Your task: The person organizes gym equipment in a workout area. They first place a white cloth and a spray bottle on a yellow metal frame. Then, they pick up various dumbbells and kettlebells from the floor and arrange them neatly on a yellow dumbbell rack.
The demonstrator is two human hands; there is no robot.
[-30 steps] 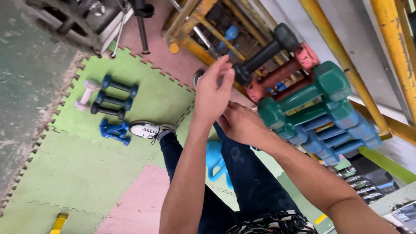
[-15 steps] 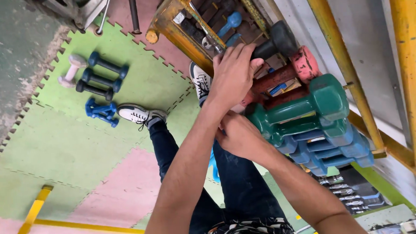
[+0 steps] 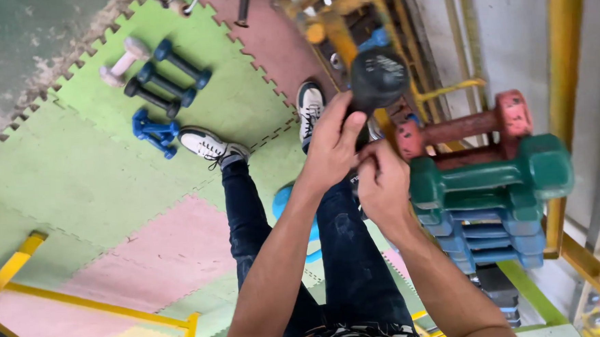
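Black dumbbell (image 3: 376, 82): it is up in front of the yellow rack (image 3: 337, 33), held by both hands, above the person's two shoes.
Which way it points: one round black end faces the camera. The bar runs away from that end, down toward the hands. Most of the bar is hidden by fingers, so the far end cannot be seen.
Left hand (image 3: 331, 146): the fingers are curled around the dumbbell just under the round end, and the thumb presses up on its side.
Right hand (image 3: 383, 181): the fingers are bent and pressed together on the lower part of the dumbbell. It touches the left hand.
Right side: a red dumbbell (image 3: 465, 127) lies just beside the hands, with a green dumbbell (image 3: 485, 178) under it and blue dumbbells (image 3: 485, 237) under that. All lie flat in a pile. This side is tight.
Far side: yellow rack bars stand right behind the black end, so there is little room there.
Left side: the green floor mat (image 3: 89, 186) is wide and open. Small dumbbells (image 3: 159, 83) lie on it, well apart from the hands.
Below: the person's legs in dark jeans (image 3: 345, 255) and white shoes (image 3: 210, 146) stand on the mat.
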